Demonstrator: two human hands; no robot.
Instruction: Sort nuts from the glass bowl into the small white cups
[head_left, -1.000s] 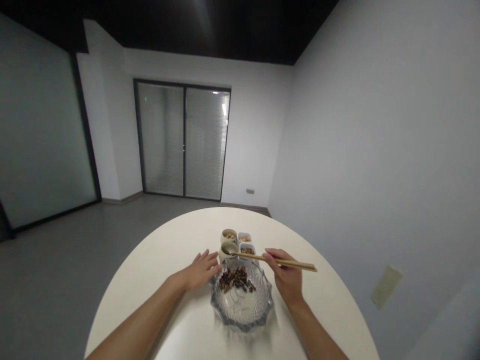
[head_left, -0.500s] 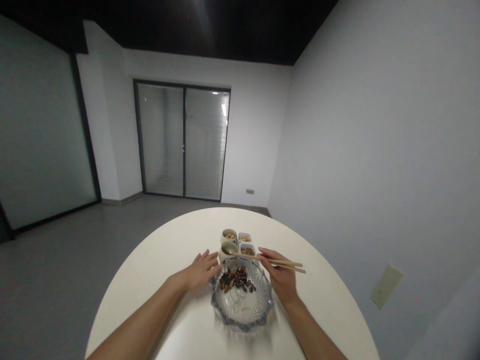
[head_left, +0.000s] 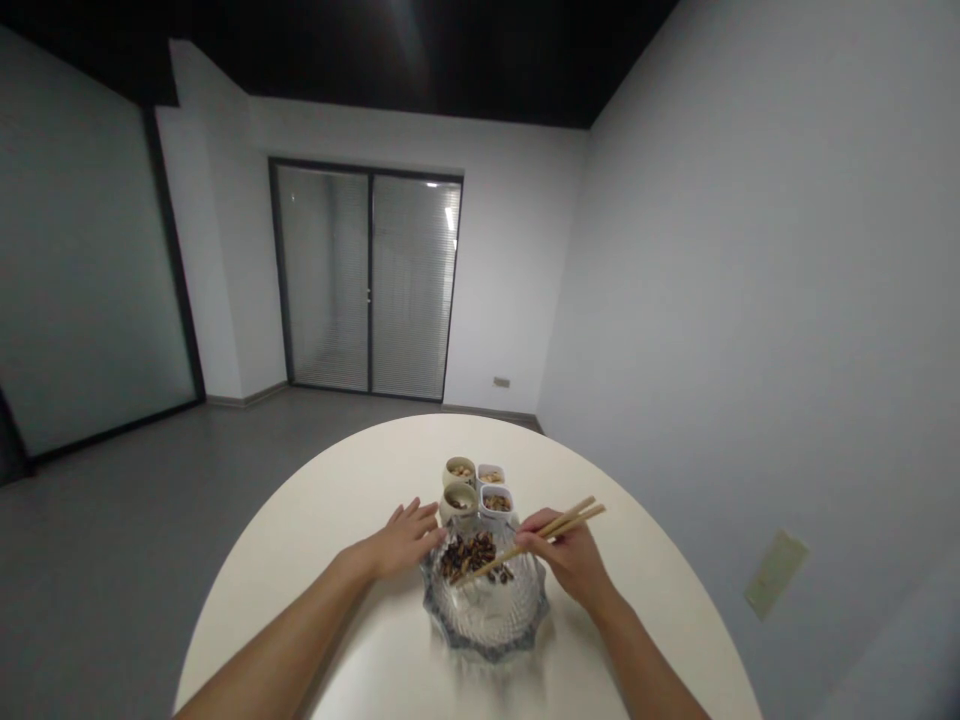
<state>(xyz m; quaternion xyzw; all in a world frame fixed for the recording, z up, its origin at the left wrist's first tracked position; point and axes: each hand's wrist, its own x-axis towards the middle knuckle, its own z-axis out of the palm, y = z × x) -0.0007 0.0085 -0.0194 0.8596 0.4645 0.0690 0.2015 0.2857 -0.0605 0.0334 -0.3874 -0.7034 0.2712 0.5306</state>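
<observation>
A glass bowl point(head_left: 491, 625) with a scalloped rim stands near the front of the table, and a heap of dark and brown mixed pieces point(head_left: 469, 555) lies in its far left part. My right hand point(head_left: 566, 555) grips a pair of chopsticks point(head_left: 536, 538) over the bowl's right side, their tips low by the near edge of the heap. With fingers spread, my left hand point(head_left: 406, 540) rests at the bowl's left rim. Just behind the bowl are a round cream cup point(head_left: 459, 506) with a little dark stuff inside and a white square dish point(head_left: 496, 502) of brownish bits.
Farther back stand another cream cup point(head_left: 459, 472) with pale pieces and a second white dish point(head_left: 491, 474) with light bits. All are on a round white table point(head_left: 337, 470). A white wall point(head_left: 712, 300) rises close on the right; glass doors point(head_left: 367, 285) are at the back.
The chopstick tips have moved from the near cream cup down into the glass bowl, by the heap. My right hand has shifted slightly back and tilted; my left hand stays put.
</observation>
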